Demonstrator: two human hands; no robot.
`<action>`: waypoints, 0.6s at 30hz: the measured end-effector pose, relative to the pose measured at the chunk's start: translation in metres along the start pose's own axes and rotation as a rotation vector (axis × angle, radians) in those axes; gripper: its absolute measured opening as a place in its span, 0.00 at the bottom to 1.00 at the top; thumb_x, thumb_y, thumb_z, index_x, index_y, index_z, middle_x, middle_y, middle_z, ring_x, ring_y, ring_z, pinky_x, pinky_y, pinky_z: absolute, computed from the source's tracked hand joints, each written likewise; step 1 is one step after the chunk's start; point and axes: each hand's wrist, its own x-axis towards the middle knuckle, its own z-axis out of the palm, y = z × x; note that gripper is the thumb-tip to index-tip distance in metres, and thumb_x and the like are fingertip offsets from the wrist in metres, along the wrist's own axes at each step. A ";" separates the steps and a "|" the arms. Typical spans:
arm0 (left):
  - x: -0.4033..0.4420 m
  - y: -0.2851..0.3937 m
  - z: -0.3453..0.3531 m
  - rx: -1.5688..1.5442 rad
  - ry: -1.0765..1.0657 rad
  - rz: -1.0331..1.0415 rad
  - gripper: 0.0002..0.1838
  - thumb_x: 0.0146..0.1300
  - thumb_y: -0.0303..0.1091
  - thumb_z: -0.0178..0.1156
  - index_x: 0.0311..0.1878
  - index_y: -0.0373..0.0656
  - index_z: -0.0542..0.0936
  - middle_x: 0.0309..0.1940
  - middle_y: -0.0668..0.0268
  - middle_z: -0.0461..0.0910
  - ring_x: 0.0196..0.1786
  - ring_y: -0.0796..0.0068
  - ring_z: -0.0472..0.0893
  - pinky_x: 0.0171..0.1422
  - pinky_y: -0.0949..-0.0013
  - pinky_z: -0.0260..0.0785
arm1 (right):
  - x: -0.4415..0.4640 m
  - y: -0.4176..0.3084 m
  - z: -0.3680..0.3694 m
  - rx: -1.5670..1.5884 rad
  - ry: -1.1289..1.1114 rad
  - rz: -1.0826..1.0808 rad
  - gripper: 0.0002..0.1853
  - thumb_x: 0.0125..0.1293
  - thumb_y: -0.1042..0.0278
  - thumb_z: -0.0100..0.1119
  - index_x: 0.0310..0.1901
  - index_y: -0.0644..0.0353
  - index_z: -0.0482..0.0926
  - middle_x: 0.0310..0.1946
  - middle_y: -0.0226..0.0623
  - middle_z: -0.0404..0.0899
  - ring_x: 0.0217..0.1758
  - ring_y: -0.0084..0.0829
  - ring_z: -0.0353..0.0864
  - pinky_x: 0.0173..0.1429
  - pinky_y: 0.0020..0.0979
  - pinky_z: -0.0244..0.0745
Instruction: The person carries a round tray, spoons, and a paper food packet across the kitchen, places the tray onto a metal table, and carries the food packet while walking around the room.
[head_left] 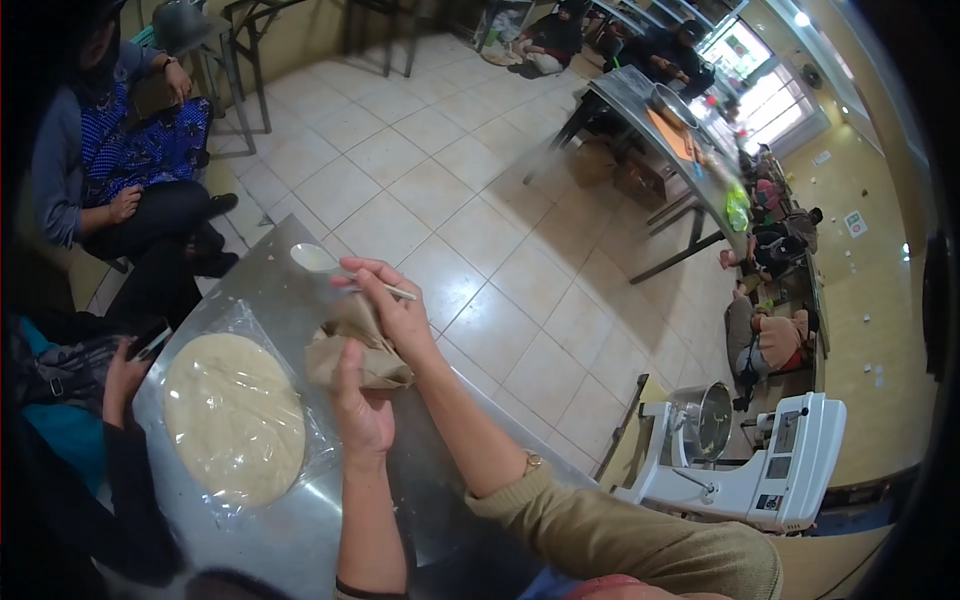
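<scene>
My left hand (362,408) is wrapped around the lower side of a crumpled brown paper bag (340,335), thumb up along its front. Above it, my right hand (392,308) grips a spoon (316,259), whose pale bowl points to the left and whose handle end sticks out past my fingers. The right hand is close against the bag's top; whether it also pinches the paper is hard to tell. Left of the bag, a large flat round of pale dough (232,420) lies under clear plastic wrap on the metal table (275,265).
A white stand mixer (790,465) with a steel bowl (700,420) stands at the right. Two people sit along the left side, one holding a phone (152,342). Another metal table (640,90) stands across the tiled floor (440,240), with more people beyond.
</scene>
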 end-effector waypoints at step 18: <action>0.000 0.000 0.004 -0.007 0.001 0.045 0.27 0.61 0.43 0.56 0.60 0.42 0.64 0.56 0.67 0.68 0.58 0.74 0.68 0.62 0.66 0.59 | 0.001 -0.001 0.001 -0.020 0.000 0.018 0.16 0.66 0.64 0.50 0.51 0.64 0.73 0.39 0.39 0.79 0.36 0.20 0.76 0.41 0.22 0.72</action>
